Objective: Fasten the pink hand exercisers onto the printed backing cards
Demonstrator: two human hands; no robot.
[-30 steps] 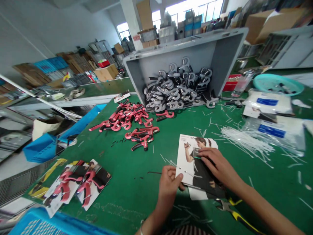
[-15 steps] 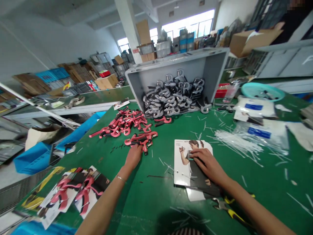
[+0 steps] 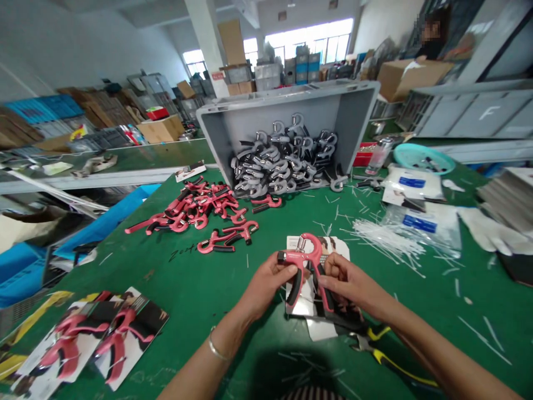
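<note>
A pink and black hand grip strengthener (image 3: 306, 258), spring at its top, is held up between both hands above the printed cards. My left hand (image 3: 268, 283) is closed on its left side, by the black knob. On the other side, my right hand (image 3: 347, 280) pinches the right handle. Beneath them lies a stack of printed backing cards (image 3: 316, 328), partly covered by the hands and the grip. Yellow-handled pliers (image 3: 387, 355) lie beside the right forearm. Farther left is a pile of pink hand grips (image 3: 204, 205).
A grey crate (image 3: 287, 97) tipped on its side holds many grey hand grips (image 3: 287, 161). White zip ties (image 3: 387, 241) are scattered at right, near plastic bags (image 3: 416, 222) and a turquoise tray (image 3: 425, 155). Carded pink grips (image 3: 120, 339) lie front left. A person (image 3: 433, 39) is behind.
My left hand has come from the pink pile to the cards, bringing one pink hand grip. My right hand has lifted off the cards and now grasps its handle. The view has shifted slightly.
</note>
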